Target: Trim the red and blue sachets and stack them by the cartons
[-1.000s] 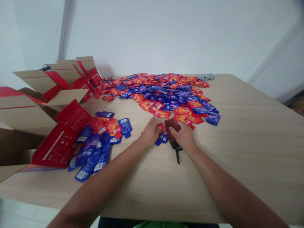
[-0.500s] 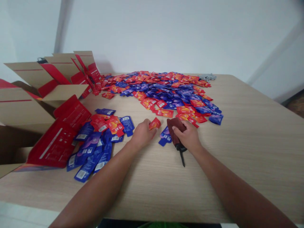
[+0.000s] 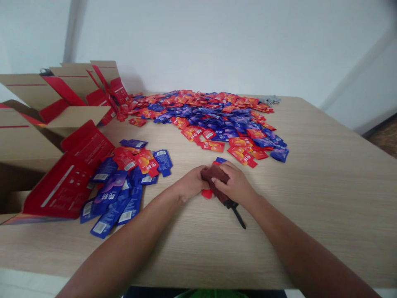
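Note:
My right hand [image 3: 232,180] is closed around a dark red-brown folded umbrella [image 3: 220,192] with a black end and a black strap. At the umbrella's far left end, the fingers of my left hand [image 3: 194,182] are closed on its fabric. A red sachet [image 3: 207,193] shows partly under the hands; most of it is hidden, and I cannot tell whether my left fingers still touch it. Just beyond the umbrella, the edge of a blue sachet [image 3: 220,160] peeks out on the table.
Red and blue sachets form a wide heap [image 3: 214,116] at the back. A smaller pile [image 3: 124,186] lies left of my left arm, beside open cardboard boxes [image 3: 71,178] with red flaps. A grey cloth [image 3: 269,99] rests at the far right of the heap on the wooden table [image 3: 325,186].
My left hand has moved right and slightly down to the umbrella, bringing the red sachet under it. The umbrella has shifted left and tilted further. The view has moved slightly.

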Action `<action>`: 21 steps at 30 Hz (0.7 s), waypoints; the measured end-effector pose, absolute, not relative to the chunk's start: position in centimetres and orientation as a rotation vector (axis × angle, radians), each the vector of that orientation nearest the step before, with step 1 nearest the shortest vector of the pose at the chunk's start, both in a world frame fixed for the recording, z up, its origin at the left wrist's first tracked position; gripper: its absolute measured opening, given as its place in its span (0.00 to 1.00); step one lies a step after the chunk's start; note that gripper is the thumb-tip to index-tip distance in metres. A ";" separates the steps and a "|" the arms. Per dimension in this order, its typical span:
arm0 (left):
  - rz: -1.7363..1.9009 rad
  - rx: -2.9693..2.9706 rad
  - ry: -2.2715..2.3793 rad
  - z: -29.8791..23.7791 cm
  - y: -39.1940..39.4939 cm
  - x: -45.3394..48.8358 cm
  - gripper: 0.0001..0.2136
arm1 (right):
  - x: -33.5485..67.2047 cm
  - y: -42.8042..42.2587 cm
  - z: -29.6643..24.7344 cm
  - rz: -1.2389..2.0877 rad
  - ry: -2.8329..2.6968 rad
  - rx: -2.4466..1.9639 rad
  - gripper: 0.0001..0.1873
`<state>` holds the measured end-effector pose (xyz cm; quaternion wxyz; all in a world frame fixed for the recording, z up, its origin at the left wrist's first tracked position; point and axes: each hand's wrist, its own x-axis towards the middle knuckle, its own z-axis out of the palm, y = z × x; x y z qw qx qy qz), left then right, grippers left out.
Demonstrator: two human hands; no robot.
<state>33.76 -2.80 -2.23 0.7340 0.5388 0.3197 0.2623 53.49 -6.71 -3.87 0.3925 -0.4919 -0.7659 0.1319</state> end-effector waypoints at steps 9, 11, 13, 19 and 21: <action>0.513 1.138 0.688 -2.1 -2.8 33.5 0.22 | 54.4 -4.7 -4.4 0.246 -1.746 -1.496 0.07; 0.499 1.122 0.691 -2.3 -2.7 33.4 0.22 | 54.8 -4.2 -4.6 0.220 -1.687 -1.556 0.08; 0.489 1.115 0.700 -2.4 -2.5 33.4 0.23 | 55.2 -3.9 -4.8 0.198 -1.651 -1.592 0.10; 0.487 1.153 0.726 -2.3 -2.4 33.4 0.21 | 54.7 -5.1 -4.1 0.217 -1.643 -1.517 0.14; 0.509 1.174 0.732 -2.2 -2.5 33.5 0.20 | 54.0 -6.0 -3.7 0.296 -1.799 -1.401 0.13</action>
